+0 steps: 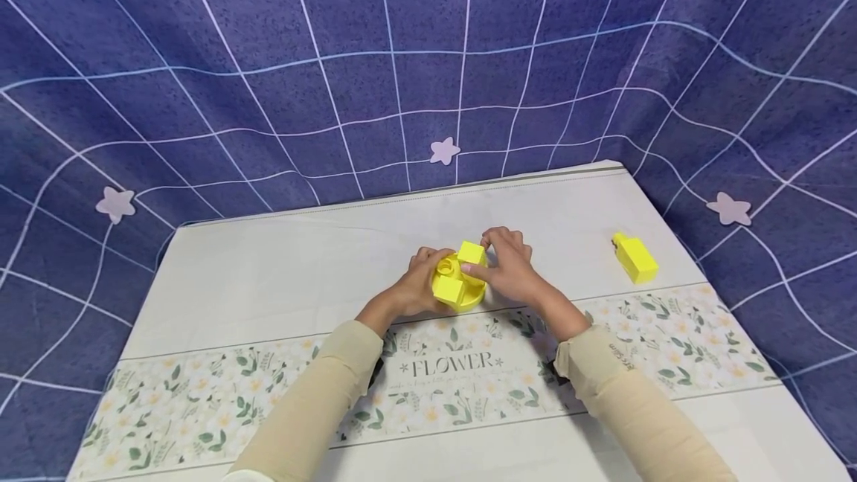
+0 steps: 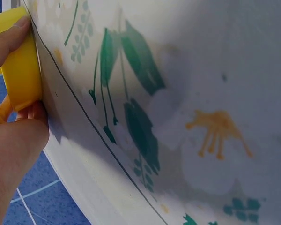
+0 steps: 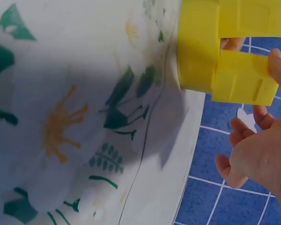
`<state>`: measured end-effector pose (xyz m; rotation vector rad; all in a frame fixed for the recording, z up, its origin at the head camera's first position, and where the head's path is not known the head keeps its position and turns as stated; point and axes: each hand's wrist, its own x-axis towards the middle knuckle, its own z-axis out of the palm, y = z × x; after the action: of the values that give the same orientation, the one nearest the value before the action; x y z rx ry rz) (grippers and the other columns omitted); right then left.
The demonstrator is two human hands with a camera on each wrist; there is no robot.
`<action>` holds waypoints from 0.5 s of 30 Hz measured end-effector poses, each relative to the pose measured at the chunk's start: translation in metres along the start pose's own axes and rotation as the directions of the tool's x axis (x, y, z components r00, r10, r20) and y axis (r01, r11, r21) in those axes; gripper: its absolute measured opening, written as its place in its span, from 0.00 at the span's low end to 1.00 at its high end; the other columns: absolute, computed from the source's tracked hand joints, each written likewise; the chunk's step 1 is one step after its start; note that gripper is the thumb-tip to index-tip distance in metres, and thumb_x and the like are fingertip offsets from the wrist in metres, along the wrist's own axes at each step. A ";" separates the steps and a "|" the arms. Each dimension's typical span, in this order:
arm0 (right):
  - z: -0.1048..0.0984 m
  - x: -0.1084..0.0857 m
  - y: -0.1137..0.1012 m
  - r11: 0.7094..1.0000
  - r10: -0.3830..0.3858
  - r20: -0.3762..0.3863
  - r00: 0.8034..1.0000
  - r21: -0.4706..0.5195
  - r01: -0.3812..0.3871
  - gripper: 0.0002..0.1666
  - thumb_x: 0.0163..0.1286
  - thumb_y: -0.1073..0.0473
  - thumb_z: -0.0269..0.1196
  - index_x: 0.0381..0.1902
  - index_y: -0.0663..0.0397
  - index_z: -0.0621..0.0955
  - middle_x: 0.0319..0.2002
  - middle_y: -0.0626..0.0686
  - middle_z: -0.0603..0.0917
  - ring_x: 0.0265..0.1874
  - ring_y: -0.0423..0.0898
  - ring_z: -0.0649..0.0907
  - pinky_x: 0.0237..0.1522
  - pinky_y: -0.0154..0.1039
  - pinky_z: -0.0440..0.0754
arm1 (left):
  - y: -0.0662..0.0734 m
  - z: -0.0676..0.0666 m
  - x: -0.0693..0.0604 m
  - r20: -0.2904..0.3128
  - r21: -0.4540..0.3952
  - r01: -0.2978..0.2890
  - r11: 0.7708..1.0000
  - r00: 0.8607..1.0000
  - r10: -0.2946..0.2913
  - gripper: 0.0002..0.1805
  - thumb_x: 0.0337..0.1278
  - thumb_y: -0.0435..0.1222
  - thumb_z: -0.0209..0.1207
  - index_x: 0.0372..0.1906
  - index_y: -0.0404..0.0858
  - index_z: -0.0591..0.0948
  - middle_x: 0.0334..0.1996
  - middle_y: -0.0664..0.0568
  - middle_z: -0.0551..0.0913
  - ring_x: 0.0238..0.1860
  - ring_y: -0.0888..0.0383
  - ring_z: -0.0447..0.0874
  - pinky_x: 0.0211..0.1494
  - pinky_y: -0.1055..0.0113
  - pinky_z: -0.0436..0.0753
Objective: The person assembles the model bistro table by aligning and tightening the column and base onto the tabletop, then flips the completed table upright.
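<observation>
Two hands [image 1: 416, 286] [image 1: 512, 272] on yellow holder [image 1: 474, 294], piece [image 1: 637, 260] well apart, near table edge [image 1: 675, 245]

Left forearm [image 1: 318, 393], right forearm [image 1: 636, 400] angled inward; left grip [image 1: 415, 287] curled, holding; right grip [image 1: 511, 270] pinching.

Long beige cloth sleeve on left arm [image 1: 315, 402], matching beige cloth sleeve on right arm [image 1: 646, 415]. Both bunch into creased cuffs at the wrist. Small dark printed lettering [image 1: 620, 355] by the right cuff, can't read it from where I stand. Small black part [image 1: 376, 373] peeks out under the left cuff, mostly hidden. Bare left hand [image 1: 418, 286], bare right hand [image 1: 512, 269].
</observation>
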<state>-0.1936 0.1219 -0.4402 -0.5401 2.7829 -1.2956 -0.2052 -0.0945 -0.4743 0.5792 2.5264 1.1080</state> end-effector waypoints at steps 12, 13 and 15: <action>-0.017 0.010 0.004 0.994 -0.075 0.223 0.972 0.095 0.055 0.28 0.70 0.52 0.59 0.67 0.39 0.72 0.75 0.52 0.52 0.71 0.59 0.48 0.63 0.71 0.40 | -0.002 0.000 0.001 0.010 0.015 -0.010 1.000 1.000 0.010 0.59 0.27 0.36 0.81 0.72 0.47 0.61 0.58 0.49 0.62 0.60 0.52 0.57 0.69 0.54 0.63; -0.016 0.010 0.004 0.994 -0.068 0.220 0.973 0.095 0.048 0.26 0.70 0.53 0.59 0.66 0.40 0.73 0.75 0.53 0.53 0.71 0.59 0.48 0.63 0.71 0.40 | -0.002 0.000 0.001 0.010 0.016 -0.010 1.000 1.000 0.010 0.59 0.27 0.36 0.81 0.72 0.47 0.61 0.58 0.50 0.62 0.60 0.53 0.57 0.69 0.54 0.62; -0.016 0.012 0.002 0.996 -0.041 0.189 0.981 0.084 0.025 0.22 0.68 0.55 0.61 0.60 0.43 0.76 0.73 0.54 0.56 0.70 0.60 0.50 0.63 0.69 0.41 | -0.002 0.000 0.001 0.007 0.012 -0.007 1.000 1.000 0.007 0.59 0.26 0.36 0.81 0.72 0.48 0.61 0.58 0.50 0.62 0.60 0.53 0.57 0.68 0.54 0.62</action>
<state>-0.2077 0.1311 -0.4304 -0.6702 2.5654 -1.2822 -0.2064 -0.0947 -0.4758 0.5943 2.5289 1.0918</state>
